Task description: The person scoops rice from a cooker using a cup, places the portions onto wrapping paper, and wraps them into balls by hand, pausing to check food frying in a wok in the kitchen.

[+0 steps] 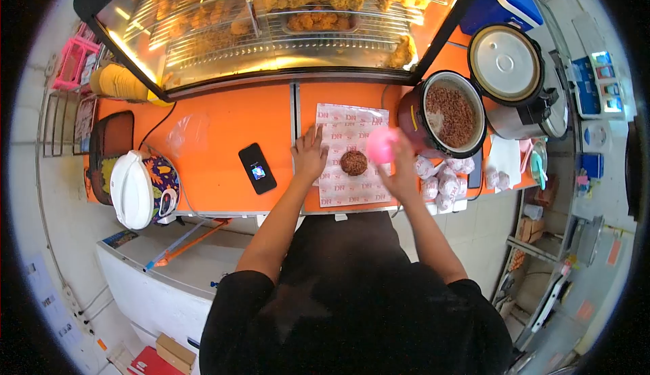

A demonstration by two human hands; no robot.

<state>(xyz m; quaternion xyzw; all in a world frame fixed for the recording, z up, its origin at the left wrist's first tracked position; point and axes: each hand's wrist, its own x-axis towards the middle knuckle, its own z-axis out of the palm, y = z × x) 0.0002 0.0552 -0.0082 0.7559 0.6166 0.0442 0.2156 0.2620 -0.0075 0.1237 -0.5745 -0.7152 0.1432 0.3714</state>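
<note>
A mound of brown rice (pixel 353 163) sits on a sheet of printed wrapping paper (pixel 342 195) on the orange counter. My left hand (pixel 310 153) lies flat with fingers stretched over the paper's left edge. Just right of the mound, my right hand (pixel 402 172) grips a small round pink bowl (pixel 382 145), slightly blurred and held above the paper's right side. The bowl's inside is hidden from me. Beyond that hand stands an uncovered rice cooker (pixel 422 121) with brown rice (pixel 450 114) in it.
Several wrapped bundles (pixel 447 186) lie below the cooker. A phone (pixel 257 168) rests on the counter left of my hand. A glass display case (pixel 284 80) of fried chicken spans the back. The cooker's raised lid (pixel 506 63) and a white-lidded container (pixel 131 189) flank the counter.
</note>
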